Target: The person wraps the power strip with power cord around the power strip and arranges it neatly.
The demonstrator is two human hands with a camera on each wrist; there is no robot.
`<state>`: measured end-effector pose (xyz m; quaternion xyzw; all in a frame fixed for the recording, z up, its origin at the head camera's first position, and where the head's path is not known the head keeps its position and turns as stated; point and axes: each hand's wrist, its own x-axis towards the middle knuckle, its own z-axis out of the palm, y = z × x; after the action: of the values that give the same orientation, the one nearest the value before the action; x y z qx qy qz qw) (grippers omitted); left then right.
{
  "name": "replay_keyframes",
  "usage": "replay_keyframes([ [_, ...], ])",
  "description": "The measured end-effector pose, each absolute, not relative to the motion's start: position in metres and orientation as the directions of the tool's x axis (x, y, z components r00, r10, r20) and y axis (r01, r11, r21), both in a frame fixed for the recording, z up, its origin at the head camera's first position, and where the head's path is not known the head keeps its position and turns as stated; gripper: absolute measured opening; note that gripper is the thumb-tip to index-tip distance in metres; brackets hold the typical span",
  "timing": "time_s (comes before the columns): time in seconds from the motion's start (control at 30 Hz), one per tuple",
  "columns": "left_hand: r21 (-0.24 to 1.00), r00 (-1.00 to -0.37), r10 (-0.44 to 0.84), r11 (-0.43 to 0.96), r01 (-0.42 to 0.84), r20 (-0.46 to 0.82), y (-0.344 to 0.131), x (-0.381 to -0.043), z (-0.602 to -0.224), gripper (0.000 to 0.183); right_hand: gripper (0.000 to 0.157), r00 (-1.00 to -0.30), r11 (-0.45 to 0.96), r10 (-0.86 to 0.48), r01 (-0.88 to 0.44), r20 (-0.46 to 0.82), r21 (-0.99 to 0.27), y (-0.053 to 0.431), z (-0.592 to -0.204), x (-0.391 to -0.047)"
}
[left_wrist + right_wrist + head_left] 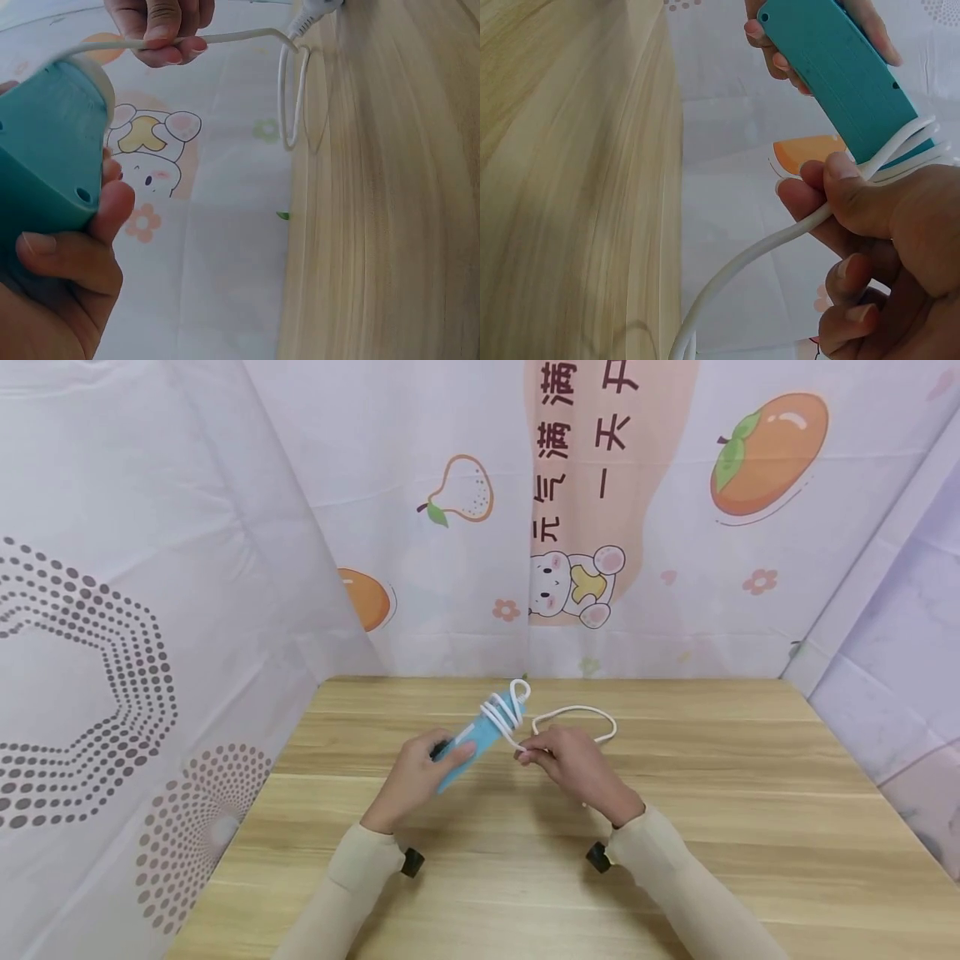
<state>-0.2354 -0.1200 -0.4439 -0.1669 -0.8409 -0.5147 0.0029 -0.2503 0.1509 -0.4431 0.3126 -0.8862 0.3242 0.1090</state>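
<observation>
My left hand [418, 777] grips a long blue power strip [480, 739] by its near end, holding it tilted above the table. Several turns of its white cord [501, 714] are wrapped around the far end. To the right, my right hand [577, 764] pinches the cord between thumb and fingers, as the right wrist view also shows. From there the loose length [739, 262] trails down in a loop behind that hand. A white plug [315, 7] shows at the top of the left wrist view. The strip's flat turquoise back [847, 82] has small screw holes; its socket face is hidden.
The wood-grain table [675, 827] stretches out under both arms. A printed curtain [465, 577] with fruit and a bear hangs along its back edge, and another patterned curtain [225, 635] closes off the left side. Black wrist cameras [597, 857] sit at both cuffs.
</observation>
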Motion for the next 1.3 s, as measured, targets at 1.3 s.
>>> replay_keyframes([
  [1.3,0.628,-0.613,0.778,0.410,0.662,0.138,-0.109,-0.229,-0.450,0.039,0.008,-0.704,0.634,-0.601,-0.708,0.379,-0.311,0.168,-0.443,-0.254],
])
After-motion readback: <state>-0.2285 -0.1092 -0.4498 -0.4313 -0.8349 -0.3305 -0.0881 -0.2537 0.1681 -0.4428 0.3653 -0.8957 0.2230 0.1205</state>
